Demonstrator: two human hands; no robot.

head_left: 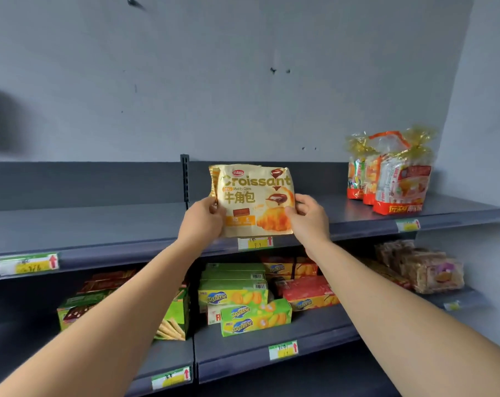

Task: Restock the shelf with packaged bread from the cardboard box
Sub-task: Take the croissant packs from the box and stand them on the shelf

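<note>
A cream and gold croissant packet (253, 196) stands upright at the front of the upper shelf (99, 224), near its middle. A second packet's edge shows just behind it on the left. My left hand (203, 222) grips the packet's lower left edge. Its right edge is pinched by my right hand (310, 216). The cardboard box is out of view.
Orange and gold snack bags (389, 173) stand at the right end of the upper shelf. The lower shelf (314, 336) carries green and red biscuit boxes (243, 299) and brown cake packs (423, 267). Price tags line the shelf edges. A grey wall rises behind.
</note>
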